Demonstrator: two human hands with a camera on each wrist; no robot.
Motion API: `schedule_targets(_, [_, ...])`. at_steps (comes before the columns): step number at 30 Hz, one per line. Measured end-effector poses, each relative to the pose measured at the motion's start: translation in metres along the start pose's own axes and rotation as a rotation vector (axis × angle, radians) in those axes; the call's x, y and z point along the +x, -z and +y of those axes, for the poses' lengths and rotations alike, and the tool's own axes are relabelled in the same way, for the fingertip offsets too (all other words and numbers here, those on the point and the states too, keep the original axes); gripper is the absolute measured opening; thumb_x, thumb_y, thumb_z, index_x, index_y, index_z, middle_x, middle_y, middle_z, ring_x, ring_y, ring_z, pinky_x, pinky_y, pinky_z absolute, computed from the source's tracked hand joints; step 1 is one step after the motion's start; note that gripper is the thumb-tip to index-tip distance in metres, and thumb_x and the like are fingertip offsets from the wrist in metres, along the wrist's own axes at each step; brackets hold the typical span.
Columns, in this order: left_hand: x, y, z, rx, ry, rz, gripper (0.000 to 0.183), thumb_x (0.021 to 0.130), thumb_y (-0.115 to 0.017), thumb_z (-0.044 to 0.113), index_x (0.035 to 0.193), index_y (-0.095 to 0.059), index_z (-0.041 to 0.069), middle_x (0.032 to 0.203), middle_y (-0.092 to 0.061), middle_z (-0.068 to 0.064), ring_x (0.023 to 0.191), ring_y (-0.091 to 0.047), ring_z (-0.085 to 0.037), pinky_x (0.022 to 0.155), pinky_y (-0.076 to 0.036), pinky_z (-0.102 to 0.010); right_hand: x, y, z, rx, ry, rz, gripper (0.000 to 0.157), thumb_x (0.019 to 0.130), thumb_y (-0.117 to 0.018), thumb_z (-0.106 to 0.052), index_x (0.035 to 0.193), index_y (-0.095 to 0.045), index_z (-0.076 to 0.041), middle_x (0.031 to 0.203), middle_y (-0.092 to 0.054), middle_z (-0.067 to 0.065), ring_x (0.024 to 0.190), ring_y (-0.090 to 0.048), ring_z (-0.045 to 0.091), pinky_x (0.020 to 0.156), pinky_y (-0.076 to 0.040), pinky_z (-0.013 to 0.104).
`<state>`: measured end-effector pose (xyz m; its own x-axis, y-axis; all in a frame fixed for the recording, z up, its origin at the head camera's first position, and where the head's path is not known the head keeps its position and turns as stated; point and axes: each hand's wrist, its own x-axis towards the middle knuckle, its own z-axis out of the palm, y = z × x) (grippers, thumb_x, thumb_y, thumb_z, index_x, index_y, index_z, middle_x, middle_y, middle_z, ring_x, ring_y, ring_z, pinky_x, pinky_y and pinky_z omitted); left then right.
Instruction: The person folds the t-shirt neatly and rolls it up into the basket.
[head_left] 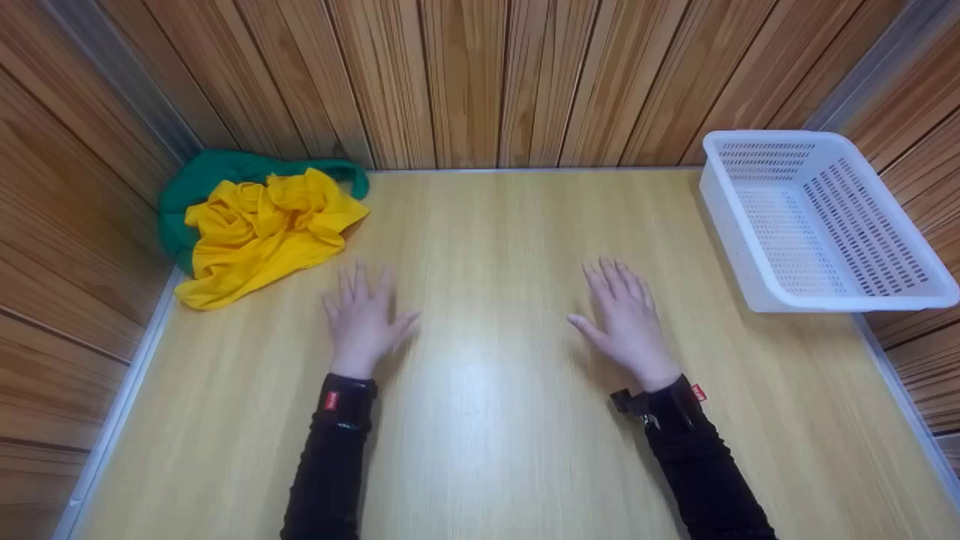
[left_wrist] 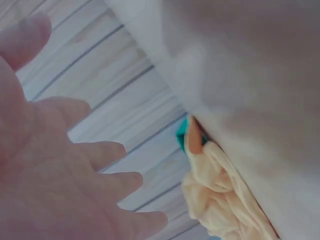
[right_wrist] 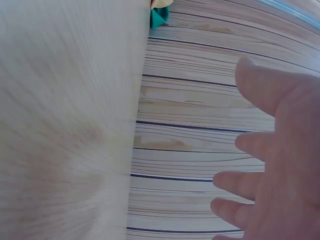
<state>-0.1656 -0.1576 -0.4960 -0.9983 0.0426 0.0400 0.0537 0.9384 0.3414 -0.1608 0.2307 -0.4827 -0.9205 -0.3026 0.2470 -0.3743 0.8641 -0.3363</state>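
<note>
My left hand (head_left: 362, 328) is held palm down over the table with its fingers spread, holding nothing. Just beyond its fingertips lies a crumpled yellow cloth (head_left: 274, 232), which also shows as a pale heap of cloth (left_wrist: 215, 185) in the left wrist view. Under and behind it is a green cloth item (head_left: 180, 199) with a loop-like strip at its right end; most of it is covered. On the other side, my right hand (head_left: 626, 326) has its fingers extended and grips nothing. To its right stands a white perforated plastic basket (head_left: 727, 232), with nothing visible inside.
A light wood-grain table (head_left: 480, 450) spreads beneath both hands. Brown plank-patterned walls (head_left: 465, 82) enclose it at the back and on both sides. The basket stands at the right edge, close to the wall, and the cloths fill the back left corner.
</note>
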Motion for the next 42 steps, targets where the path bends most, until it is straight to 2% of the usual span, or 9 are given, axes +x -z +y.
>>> schedule_targets(9, [0.022,0.022,-0.043,-0.113,0.096,-0.049,0.085,0.095,-0.064,0.043,0.158,-0.018,0.01,0.161,-0.002,-0.027,0.146,0.005,-0.048,0.109,-0.001,-0.071,0.006,0.003,-0.007,-0.013,0.044,-0.012,0.078,0.093,-0.066,-0.042,0.152,-0.034,-0.003,0.156,-0.029,0.023,0.144,-0.022,0.043,0.116,-0.007,0.058])
schedule_targets(12, [0.028,0.027,-0.058,-0.123,0.124,-0.053,0.083,0.096,-0.062,0.041,0.158,-0.018,0.006,0.16,-0.005,-0.028,0.146,0.001,-0.049,0.11,-0.003,-0.069,0.01,0.001,-0.013,-0.013,0.057,-0.028,0.075,0.094,-0.065,-0.04,0.151,-0.035,-0.002,0.155,-0.031,0.022,0.143,-0.024,0.043,0.116,-0.008,0.057])
schedule_targets(17, [0.037,0.029,-0.08,-0.098,0.173,-0.032,0.076,0.099,-0.058,0.036,0.154,-0.023,-0.001,0.157,-0.013,-0.033,0.144,-0.012,-0.05,0.111,-0.009,-0.068,0.016,-0.004,-0.027,0.004,0.098,-0.036,0.07,0.094,-0.065,-0.038,0.149,-0.04,-0.002,0.151,-0.039,0.021,0.141,-0.031,0.04,0.116,-0.013,0.055])
schedule_targets(23, [0.045,0.019,-0.098,0.0,0.212,-0.01,0.059,0.098,-0.05,0.02,0.146,-0.035,-0.009,0.15,-0.028,-0.036,0.138,-0.026,-0.051,0.109,-0.018,-0.067,0.022,-0.016,-0.042,0.001,0.13,-0.077,0.069,0.095,-0.064,-0.039,0.148,-0.04,-0.002,0.15,-0.042,0.02,0.139,-0.036,0.039,0.116,-0.015,0.053])
schedule_targets(30, [0.044,0.016,-0.105,0.041,0.238,-0.006,0.044,0.097,-0.041,0.014,0.133,-0.046,-0.012,0.129,-0.047,-0.035,0.122,-0.042,-0.052,0.101,-0.028,-0.068,0.031,-0.033,-0.056,-0.006,0.191,-0.091,0.066,0.094,-0.066,-0.038,0.147,-0.044,-0.003,0.146,-0.046,0.02,0.137,-0.039,0.038,0.115,-0.019,0.054])
schedule_targets(37, [0.048,0.022,-0.099,0.101,0.243,-0.012,0.034,0.099,-0.04,0.008,0.124,-0.051,-0.013,0.117,-0.05,-0.033,0.11,-0.047,-0.053,0.092,-0.038,-0.066,0.043,-0.041,-0.07,-0.004,0.235,-0.114,0.065,0.094,-0.066,-0.037,0.145,-0.045,-0.002,0.144,-0.049,0.02,0.135,-0.041,0.04,0.114,-0.021,0.056])
schedule_targets(42, [0.052,0.023,-0.09,0.107,0.26,-0.041,0.028,0.1,-0.042,0.003,0.12,-0.056,-0.011,0.112,-0.052,-0.031,0.108,-0.047,-0.05,0.092,-0.039,-0.063,0.051,-0.041,-0.08,0.001,0.251,-0.138,0.065,0.095,-0.065,-0.035,0.146,-0.044,-0.002,0.144,-0.048,0.021,0.135,-0.041,0.039,0.115,-0.022,0.053])
